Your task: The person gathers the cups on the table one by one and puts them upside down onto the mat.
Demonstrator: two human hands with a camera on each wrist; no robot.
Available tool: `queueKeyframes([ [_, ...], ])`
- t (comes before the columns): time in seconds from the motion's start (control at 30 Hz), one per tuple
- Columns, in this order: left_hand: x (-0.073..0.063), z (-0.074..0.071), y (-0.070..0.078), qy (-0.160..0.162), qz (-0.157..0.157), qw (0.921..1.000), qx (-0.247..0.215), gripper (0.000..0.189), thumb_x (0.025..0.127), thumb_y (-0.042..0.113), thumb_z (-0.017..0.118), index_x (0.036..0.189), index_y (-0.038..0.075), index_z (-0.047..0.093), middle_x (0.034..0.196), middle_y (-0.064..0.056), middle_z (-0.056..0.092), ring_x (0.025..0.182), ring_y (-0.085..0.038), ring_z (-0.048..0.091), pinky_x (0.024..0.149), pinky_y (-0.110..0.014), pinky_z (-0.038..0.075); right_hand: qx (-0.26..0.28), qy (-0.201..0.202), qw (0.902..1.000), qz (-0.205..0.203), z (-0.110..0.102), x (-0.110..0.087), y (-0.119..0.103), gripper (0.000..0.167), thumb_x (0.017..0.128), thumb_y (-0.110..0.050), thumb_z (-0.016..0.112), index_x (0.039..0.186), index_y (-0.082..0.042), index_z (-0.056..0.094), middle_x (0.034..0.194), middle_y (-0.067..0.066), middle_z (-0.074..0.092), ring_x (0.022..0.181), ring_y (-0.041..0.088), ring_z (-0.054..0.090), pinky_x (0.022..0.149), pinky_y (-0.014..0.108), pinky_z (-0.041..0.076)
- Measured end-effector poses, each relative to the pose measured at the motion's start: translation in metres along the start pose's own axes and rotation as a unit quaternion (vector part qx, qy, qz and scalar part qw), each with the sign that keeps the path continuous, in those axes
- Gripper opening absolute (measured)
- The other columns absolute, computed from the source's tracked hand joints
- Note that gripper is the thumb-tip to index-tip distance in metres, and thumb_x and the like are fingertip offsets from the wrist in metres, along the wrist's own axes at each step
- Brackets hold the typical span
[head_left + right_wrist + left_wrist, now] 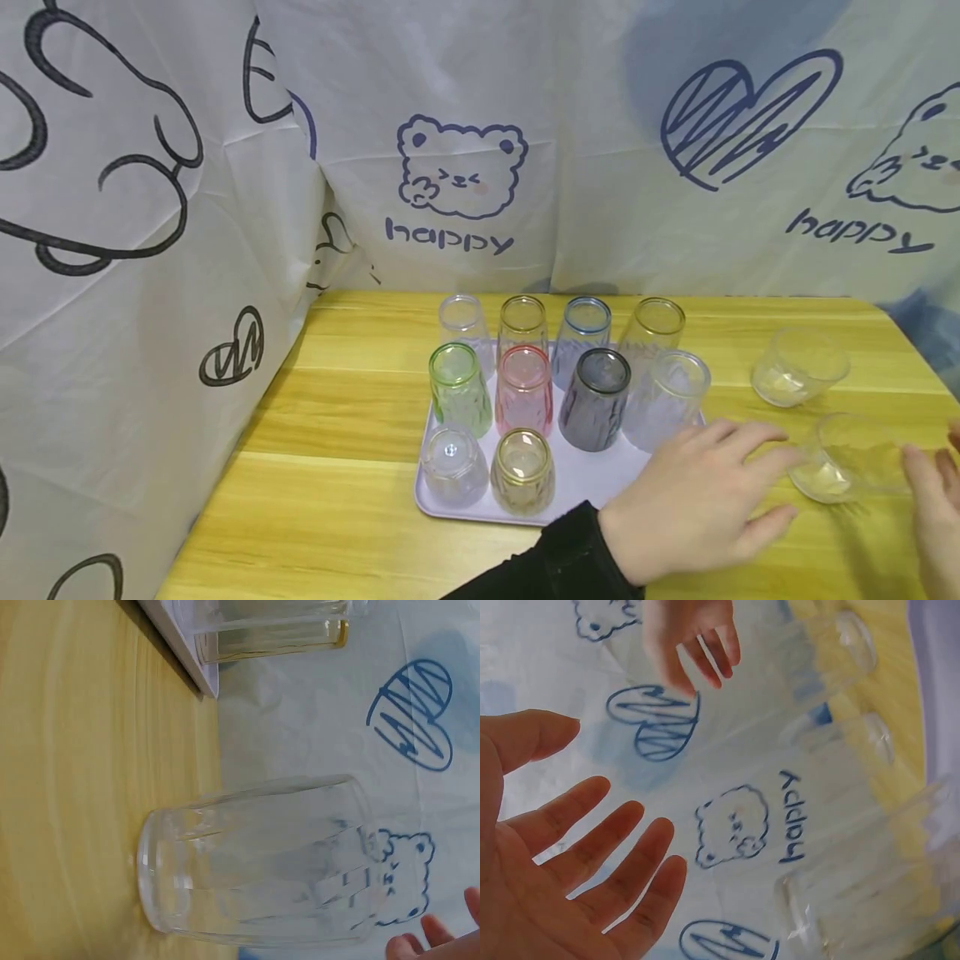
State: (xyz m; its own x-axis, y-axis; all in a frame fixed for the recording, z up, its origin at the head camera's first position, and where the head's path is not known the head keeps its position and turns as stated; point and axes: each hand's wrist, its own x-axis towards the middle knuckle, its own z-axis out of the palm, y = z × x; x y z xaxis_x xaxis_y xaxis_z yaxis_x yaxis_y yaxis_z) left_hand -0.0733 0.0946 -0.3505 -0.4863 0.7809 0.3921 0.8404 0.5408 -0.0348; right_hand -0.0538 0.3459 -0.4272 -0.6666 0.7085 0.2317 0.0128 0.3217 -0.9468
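My left hand (705, 500) hovers over the tray's right edge, fingers spread and relaxed, palm bare in the left wrist view. It holds nothing. At the right border of the head view my right hand (933, 508) is partly cut off, its thumb close beside a clear glass (825, 483) that stands upright on the table between both hands. The right wrist view shows this glass (262, 862) with its thick base on the wood and my fingertips (442, 937) near its rim, apart from it. Behind it stands another clear glass (783, 383).
A pale lilac tray (585, 496) holds several upside-down glasses, among them a green one (459, 392), a pink one (523, 396) and a dark grey one (596, 404). Beneath is a wood-grain table (337, 483). A printed white cloth (600, 217) hangs behind and at left.
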Motion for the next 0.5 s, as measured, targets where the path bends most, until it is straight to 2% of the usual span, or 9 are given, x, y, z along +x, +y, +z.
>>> queueKeyframes([
  [0.1,0.007,0.010,0.006,-0.025,-0.006,0.9997,0.005,0.050,0.100,0.051,0.051,0.145,0.032,0.050,0.143,0.014,0.055,0.124,-0.004,0.059,0.101,-0.015,0.047,0.022,0.011,0.9993,0.029,-0.001,0.003,0.002,0.058,0.100,-0.006,0.053,0.154,-0.017,0.035,0.140,-0.018,0.040,0.137,0.002,0.035,0.122,0.013,0.024],
  [0.2,0.011,0.019,0.010,-0.049,-0.011,0.9986,0.015,0.055,0.099,0.054,0.051,0.149,0.033,0.044,0.146,0.015,0.053,0.124,-0.003,0.058,0.103,-0.015,0.046,0.088,0.012,0.9952,0.041,-0.001,0.005,0.006,0.059,0.096,0.002,0.060,0.148,-0.018,0.043,0.126,-0.018,0.045,0.121,-0.003,0.041,0.119,0.011,0.029],
  [0.23,0.012,0.022,0.011,-0.057,-0.012,0.9982,0.017,0.057,0.099,0.055,0.050,0.150,0.033,0.043,0.147,0.015,0.052,0.124,-0.002,0.058,0.104,-0.015,0.045,0.085,0.008,0.9957,0.036,-0.001,0.006,0.008,0.059,0.095,0.004,0.061,0.147,-0.018,0.043,0.125,-0.018,0.045,0.119,-0.004,0.042,0.117,0.010,0.030],
  [0.3,0.013,0.026,0.013,-0.065,-0.012,0.9977,0.019,0.059,0.099,0.056,0.050,0.152,0.033,0.041,0.148,0.015,0.051,0.123,-0.002,0.058,0.104,-0.015,0.045,0.112,-0.001,0.9932,0.031,0.000,0.008,0.012,0.062,0.092,0.010,0.062,0.145,-0.015,0.044,0.125,-0.014,0.047,0.115,-0.004,0.044,0.116,0.010,0.031],
  [0.4,0.014,0.031,0.015,-0.074,-0.011,0.9971,0.019,0.060,0.098,0.056,0.051,0.152,0.032,0.040,0.147,0.015,0.052,0.121,-0.001,0.059,0.104,-0.015,0.045,0.122,-0.018,0.9911,0.051,0.001,0.011,0.018,0.064,0.091,0.011,0.064,0.144,-0.017,0.041,0.126,-0.014,0.047,0.115,-0.004,0.044,0.115,0.010,0.030],
  [0.5,0.014,0.034,0.015,-0.086,-0.013,0.9961,0.014,0.061,0.098,0.057,0.051,0.153,0.033,0.040,0.146,0.016,0.053,0.121,-0.001,0.059,0.103,-0.015,0.046,0.114,-0.063,0.9869,0.096,-0.002,0.013,0.024,0.069,0.094,0.003,0.064,0.150,-0.022,0.032,0.128,-0.019,0.043,0.126,-0.004,0.040,0.123,0.012,0.018],
])
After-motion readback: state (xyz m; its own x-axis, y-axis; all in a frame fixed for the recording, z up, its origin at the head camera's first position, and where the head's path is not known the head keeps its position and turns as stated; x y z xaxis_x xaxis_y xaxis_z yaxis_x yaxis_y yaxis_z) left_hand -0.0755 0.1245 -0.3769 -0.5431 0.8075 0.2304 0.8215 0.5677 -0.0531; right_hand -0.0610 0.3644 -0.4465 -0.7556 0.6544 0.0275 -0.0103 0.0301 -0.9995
